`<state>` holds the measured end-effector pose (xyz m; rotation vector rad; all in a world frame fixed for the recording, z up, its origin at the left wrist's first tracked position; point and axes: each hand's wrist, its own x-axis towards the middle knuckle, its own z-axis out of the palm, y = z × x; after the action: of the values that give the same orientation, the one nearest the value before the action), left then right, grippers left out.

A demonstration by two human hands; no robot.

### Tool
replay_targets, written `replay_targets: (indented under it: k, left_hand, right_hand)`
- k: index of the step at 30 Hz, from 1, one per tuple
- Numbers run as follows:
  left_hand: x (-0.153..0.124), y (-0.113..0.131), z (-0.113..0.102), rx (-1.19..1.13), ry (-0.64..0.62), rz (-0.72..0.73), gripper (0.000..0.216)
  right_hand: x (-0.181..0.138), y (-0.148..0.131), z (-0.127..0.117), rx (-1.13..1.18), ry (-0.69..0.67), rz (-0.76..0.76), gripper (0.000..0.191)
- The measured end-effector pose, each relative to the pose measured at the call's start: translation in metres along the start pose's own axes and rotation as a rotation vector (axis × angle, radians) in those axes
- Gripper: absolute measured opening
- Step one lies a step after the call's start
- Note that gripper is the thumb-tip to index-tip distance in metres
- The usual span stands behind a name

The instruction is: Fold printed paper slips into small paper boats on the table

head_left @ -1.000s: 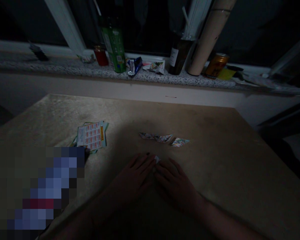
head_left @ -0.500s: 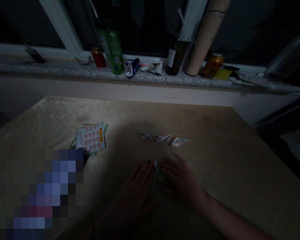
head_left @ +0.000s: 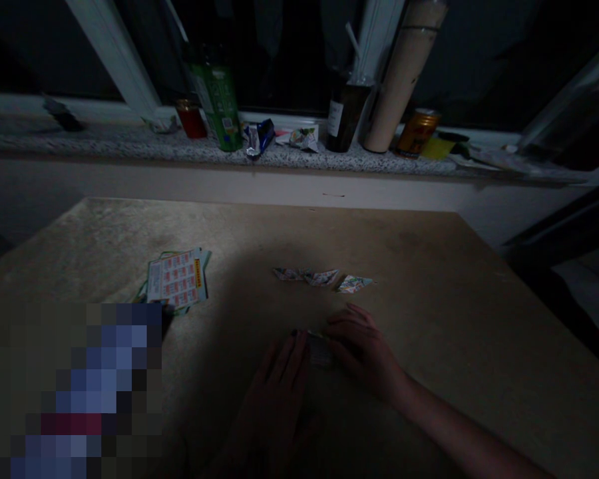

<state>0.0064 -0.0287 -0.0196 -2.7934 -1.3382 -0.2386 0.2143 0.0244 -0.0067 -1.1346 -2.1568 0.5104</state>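
Note:
A small piece of paper [head_left: 319,350] lies on the table between my two hands, dim in shadow. My left hand [head_left: 279,379] rests flat with its fingers stretched out, the fingertips at the paper's left edge. At the right edge, the curled fingers of my right hand [head_left: 364,349] have hold of the paper; the exact grip is partly hidden. Beyond my hands, several small folded paper pieces [head_left: 324,277] with a printed pattern lie in a row.
A stack of printed cards [head_left: 177,278] sits left on the table [head_left: 414,266]. A blurred-out patch [head_left: 94,372] covers the lower left. Along the windowsill [head_left: 279,156] stand a green container [head_left: 222,106], a dark cup [head_left: 347,116], a tall tube [head_left: 404,80] and an orange can [head_left: 418,133].
My right hand has curled its fingers at the paper's right edge. The paper's visible part has gone from a pointed to a more rectangular outline. The view has shifted slightly.

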Motion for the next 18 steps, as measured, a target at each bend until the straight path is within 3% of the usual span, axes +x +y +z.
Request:
replay_targets:
  k: [7,13,18]
  left_hand:
    - [-0.001,0.004,0.001,-0.024,0.062,0.034,0.069]
    - [0.001,0.005,0.001,-0.024,0.037,0.079,0.063]
    - [0.005,0.003,-0.002,-0.075,-0.040,0.124,0.064]
  right_hand:
    - [0.005,0.009,0.008,-0.003,0.084,0.050,0.015]
    - [0.006,0.011,0.017,-0.242,0.157,0.051,0.041]
    - [0.008,0.005,0.022,-0.375,0.225,0.030,0.022]
